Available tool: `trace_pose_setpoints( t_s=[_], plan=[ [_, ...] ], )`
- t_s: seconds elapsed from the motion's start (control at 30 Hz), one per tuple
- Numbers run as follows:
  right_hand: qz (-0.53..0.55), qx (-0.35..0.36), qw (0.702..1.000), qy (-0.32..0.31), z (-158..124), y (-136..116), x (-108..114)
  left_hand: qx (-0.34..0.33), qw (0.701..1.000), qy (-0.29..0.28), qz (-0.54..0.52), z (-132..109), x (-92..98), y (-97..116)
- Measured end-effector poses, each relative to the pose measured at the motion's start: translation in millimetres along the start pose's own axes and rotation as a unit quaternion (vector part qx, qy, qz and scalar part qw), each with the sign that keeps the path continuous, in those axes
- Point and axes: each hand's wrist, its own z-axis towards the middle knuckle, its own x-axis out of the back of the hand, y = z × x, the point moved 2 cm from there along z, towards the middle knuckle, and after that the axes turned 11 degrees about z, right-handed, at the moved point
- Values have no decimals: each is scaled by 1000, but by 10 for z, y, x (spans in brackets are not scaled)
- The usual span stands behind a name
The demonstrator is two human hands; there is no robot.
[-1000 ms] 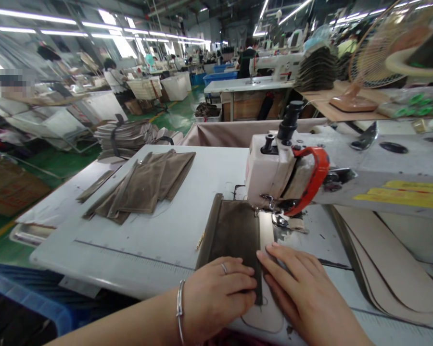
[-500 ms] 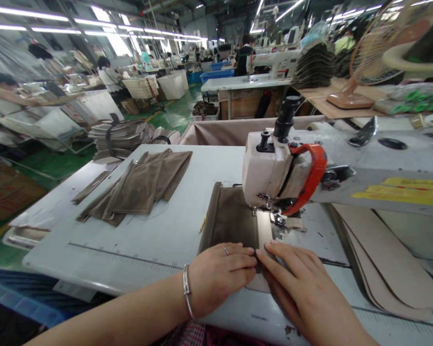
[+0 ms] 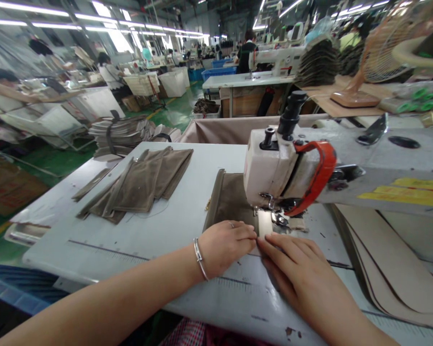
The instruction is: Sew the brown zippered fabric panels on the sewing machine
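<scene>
A dark brown fabric panel (image 3: 233, 199) lies under the head of a sewing machine (image 3: 267, 168), with a pale strip (image 3: 264, 223) along its right edge by the needle area. My left hand (image 3: 225, 247), with a ring and a bracelet, is closed on the panel's near edge, fingers together. Close beside it, the fingertips of my right hand (image 3: 298, 269) grip the near end of the pale strip and the panel's corner. Both thumbs are largely hidden. A small gold-coloured zipper pull (image 3: 208, 203) sticks out at the panel's left side.
Several brown fabric pieces (image 3: 140, 185) lie on the white table (image 3: 104, 259) to the left. Large beige panels (image 3: 393, 259) rest at the right. Behind stand tied stacks (image 3: 120, 132), a fan (image 3: 378, 62) and other workstations with people.
The panel has moved away from me under the machine head, with both hands following it forward. Less of the panel shows in front of the needle. The view has shifted slightly.
</scene>
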Motion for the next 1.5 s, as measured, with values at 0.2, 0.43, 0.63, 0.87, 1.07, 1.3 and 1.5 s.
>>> trace_pose_setpoints(
  t_s=[0.2,0.43,0.63,0.87,1.07,1.3,1.5],
  plan=[
    [-8,-11,1000,-14,115,73,18,16,1000,8,18,104,-50,-118],
    [-52,-33,998,-32,233,147,-7,73,997,-20,-10,209,-85,-220],
    [-64,-45,996,-33,291,198,-59,133,991,-23,1,256,-137,-253],
    [-63,-63,995,-38,311,200,-86,151,988,-3,3,278,-144,-268],
    [-35,-66,997,-29,322,188,-88,149,989,21,0,271,-171,-303],
    [-15,-73,997,-22,323,180,-79,159,986,52,-22,251,-226,-349],
    [-7,-70,997,-13,311,135,-66,143,987,65,-38,212,-240,-339]
  ],
)
